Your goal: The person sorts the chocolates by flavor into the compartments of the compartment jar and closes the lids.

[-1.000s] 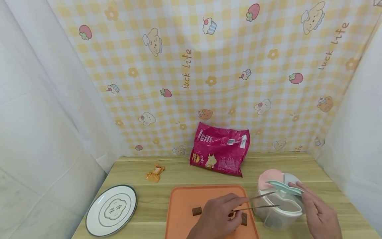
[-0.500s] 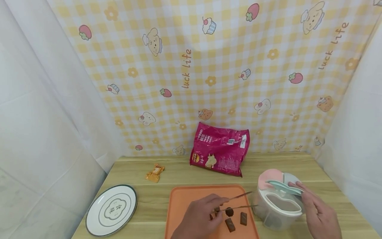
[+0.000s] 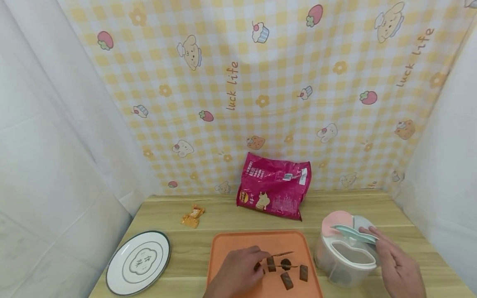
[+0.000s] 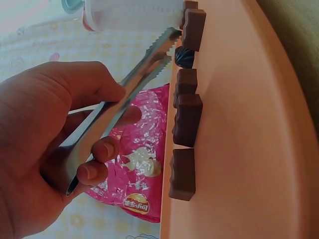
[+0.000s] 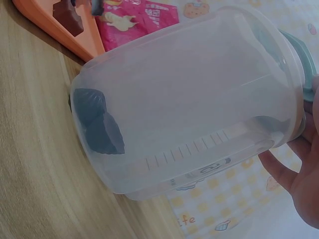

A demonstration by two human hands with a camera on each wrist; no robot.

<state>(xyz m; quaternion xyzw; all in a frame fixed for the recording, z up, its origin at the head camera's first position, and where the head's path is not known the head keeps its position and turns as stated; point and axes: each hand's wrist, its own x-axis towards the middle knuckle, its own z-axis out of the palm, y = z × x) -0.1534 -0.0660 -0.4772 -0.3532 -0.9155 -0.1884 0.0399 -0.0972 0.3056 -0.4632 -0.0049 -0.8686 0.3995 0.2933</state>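
Observation:
My left hand (image 3: 238, 267) holds metal tongs (image 4: 94, 129) over the orange tray (image 3: 238, 240). The tong arms stand apart, and in the left wrist view nothing shows between their toothed tips. Below and around the tips lie several brown chocolates; most are bar-shaped, like this chocolate bar (image 3: 287, 280), and one round ridged chocolate (image 3: 285, 264) sits among them. My right hand (image 3: 400, 265) holds up the mint-green flap (image 3: 355, 234) of a translucent lidded container (image 5: 184, 94). Dark ridged chocolates (image 5: 89, 107) rest at the container's bottom. The tray's near part is out of the head view.
At the left stands a white plate (image 3: 121, 271) with a dark green rim. An orange-wrapped candy (image 3: 193, 216) lies behind it on the wooden table (image 3: 190, 256). A magenta snack bag (image 3: 275, 186) leans against the patterned cloth (image 3: 223, 103) at the back.
My left hand has moved left with the tongs, from beside the container's opening back over the tray, uncovering more chocolates. The right hand and raised flap have stayed in place.

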